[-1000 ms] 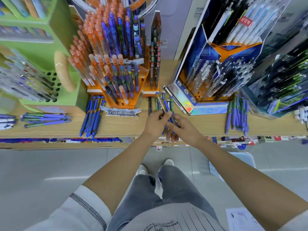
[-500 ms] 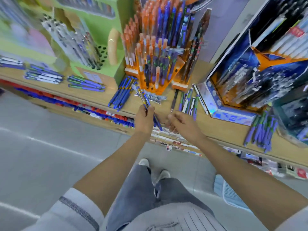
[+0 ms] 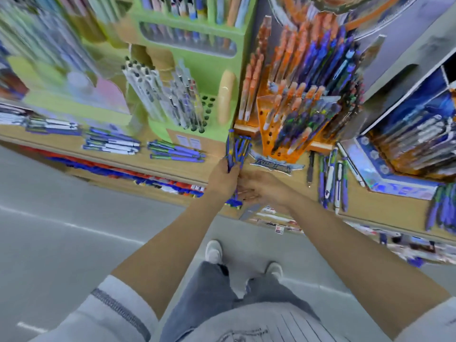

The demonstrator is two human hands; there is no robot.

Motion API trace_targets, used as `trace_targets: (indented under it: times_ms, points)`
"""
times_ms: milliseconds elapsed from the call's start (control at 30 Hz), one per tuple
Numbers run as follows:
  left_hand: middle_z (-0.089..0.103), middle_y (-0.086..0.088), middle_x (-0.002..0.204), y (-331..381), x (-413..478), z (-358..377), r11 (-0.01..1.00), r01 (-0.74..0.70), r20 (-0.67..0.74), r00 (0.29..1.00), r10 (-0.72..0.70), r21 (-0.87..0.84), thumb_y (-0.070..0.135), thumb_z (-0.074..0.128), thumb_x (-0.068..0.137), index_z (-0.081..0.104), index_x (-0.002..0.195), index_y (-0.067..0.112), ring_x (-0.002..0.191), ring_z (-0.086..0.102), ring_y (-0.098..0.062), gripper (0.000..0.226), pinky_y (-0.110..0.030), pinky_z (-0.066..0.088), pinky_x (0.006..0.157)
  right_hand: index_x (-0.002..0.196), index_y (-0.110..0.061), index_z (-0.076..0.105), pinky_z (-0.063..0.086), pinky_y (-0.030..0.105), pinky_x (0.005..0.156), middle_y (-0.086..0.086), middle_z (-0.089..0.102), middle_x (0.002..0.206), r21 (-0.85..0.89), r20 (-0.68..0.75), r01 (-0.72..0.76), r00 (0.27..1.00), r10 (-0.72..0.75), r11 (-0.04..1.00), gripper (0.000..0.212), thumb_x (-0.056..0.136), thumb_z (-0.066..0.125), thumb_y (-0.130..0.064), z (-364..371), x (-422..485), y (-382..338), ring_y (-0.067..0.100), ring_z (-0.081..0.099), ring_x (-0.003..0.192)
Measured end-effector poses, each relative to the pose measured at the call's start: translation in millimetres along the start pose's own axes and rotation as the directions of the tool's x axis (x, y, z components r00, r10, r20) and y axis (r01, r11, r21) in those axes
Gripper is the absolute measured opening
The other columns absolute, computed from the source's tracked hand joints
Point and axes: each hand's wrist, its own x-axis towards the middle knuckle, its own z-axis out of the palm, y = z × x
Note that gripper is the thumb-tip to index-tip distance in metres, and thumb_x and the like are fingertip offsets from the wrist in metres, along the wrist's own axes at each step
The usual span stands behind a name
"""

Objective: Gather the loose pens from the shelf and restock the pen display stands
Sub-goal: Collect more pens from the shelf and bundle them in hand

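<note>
Stationery aisle: a pale wooden shelf (image 3: 385, 211) runs across the frame, its front edge lined with a strip of red, blue and white labels (image 3: 118, 172). Below it spreads a smooth grey floor (image 3: 49, 255), crossed by a thin pale line (image 3: 81, 227) and showing a soft sheen. A grey upright panel (image 3: 404, 45) rises behind the shelf at right. Much of the scene is blurred.

Matt wood shelf (image 3: 217, 154); glossy plastic pens (image 3: 237, 149).
</note>
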Motion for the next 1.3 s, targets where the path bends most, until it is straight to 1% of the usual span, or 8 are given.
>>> trace_targets:
  times_ms: [100,200,467,667,833,933,1100,1300]
  points:
    - [0.063,-0.023,0.101,2.6,9.1,-3.7,1.000,0.006,0.090,0.996,-0.009,0.025,0.022,0.049,0.098,0.056,0.112,0.001,0.086,0.059,-0.030,0.026,-0.046,0.049,0.080,0.108,-0.012,0.066,0.054,0.039,0.088,0.008,0.070,0.090,0.074,-0.031,0.003,1.000,-0.001,0.997,0.015,0.095,0.058,-0.011,6.8,3.7,2.5,0.022,0.065,0.079]
    - [0.063,-0.021,0.095,-0.4,17.7,-6.3,0.998,0.007,0.138,0.990,-0.016,0.067,0.028,0.049,0.097,0.059,0.107,0.003,0.086,0.062,-0.038,0.029,-0.054,0.052,0.078,0.111,-0.008,0.067,0.052,0.042,0.091,0.014,0.068,0.093,0.133,-0.145,0.014,0.989,0.006,0.991,0.020,0.092,0.063,-0.012,10.1,5.7,4.9,0.025,0.062,0.083]
    - [0.068,-0.017,0.085,3.8,28.6,-30.4,0.992,-0.037,0.206,0.979,0.013,0.118,0.015,0.054,0.092,0.065,0.107,0.003,0.080,0.063,-0.032,0.022,-0.049,0.053,0.081,0.107,-0.004,0.062,0.057,0.023,0.067,0.007,0.067,0.079,0.163,-0.391,0.027,0.919,0.040,0.986,0.020,0.089,0.068,-0.009,22.9,21.4,-11.4,0.013,0.062,0.066]
    - [0.074,-0.009,0.097,-5.7,35.0,-43.9,0.979,-0.036,0.114,0.993,0.013,0.202,0.014,0.061,0.088,0.070,0.111,0.010,0.088,0.069,-0.028,0.025,-0.043,0.055,0.084,0.095,-0.005,0.059,0.058,0.025,0.059,0.005,0.064,0.073,0.105,-0.505,0.074,0.863,-0.011,0.992,0.016,0.085,0.071,-0.002,32.2,30.5,-11.4,0.011,0.061,0.054]
    - [0.074,-0.006,0.091,-5.9,32.1,-46.6,0.930,-0.094,0.055,0.995,0.079,0.356,0.025,0.063,0.090,0.074,0.101,0.014,0.087,0.067,-0.025,0.019,-0.028,0.048,0.073,0.095,-0.003,0.060,0.060,0.034,0.067,0.005,0.062,0.071,0.040,-0.572,0.084,0.819,-0.046,0.996,0.021,0.081,0.075,-0.004,35.5,36.0,-6.1,0.018,0.062,0.062]
    - [0.074,-0.002,0.095,-9.3,31.6,-48.0,0.920,-0.091,0.005,0.995,0.096,0.382,0.030,0.066,0.088,0.071,0.106,0.014,0.090,0.067,-0.021,0.024,-0.024,0.042,0.069,0.096,-0.003,0.060,0.056,0.025,0.057,0.006,0.063,0.072,0.003,-0.580,0.057,0.814,-0.044,0.998,0.021,0.082,0.075,-0.006,35.5,36.1,-3.9,0.015,0.062,0.058]
    - [0.072,-0.001,0.094,-8.6,33.6,-45.5,0.924,-0.098,-0.035,0.992,0.119,0.369,0.029,0.069,0.086,0.070,0.099,0.013,0.088,0.066,-0.019,0.021,-0.023,0.039,0.069,0.094,-0.003,0.061,0.058,0.024,0.059,0.006,0.062,0.073,0.000,-0.604,0.097,0.793,-0.077,0.995,0.019,0.082,0.075,-0.005,34.1,33.8,-0.3,0.015,0.062,0.059]
    - [0.069,-0.003,0.099,-15.5,40.7,-45.6,0.887,-0.168,0.008,0.983,0.183,0.430,0.028,0.066,0.089,0.069,0.106,0.014,0.088,0.064,-0.019,0.022,-0.025,0.043,0.073,0.088,-0.009,0.063,0.055,0.030,0.062,0.000,0.059,0.067,-0.145,-0.653,0.064,0.744,-0.144,0.987,0.016,0.080,0.077,-0.007,39.6,45.3,-1.0,0.014,0.058,0.059]
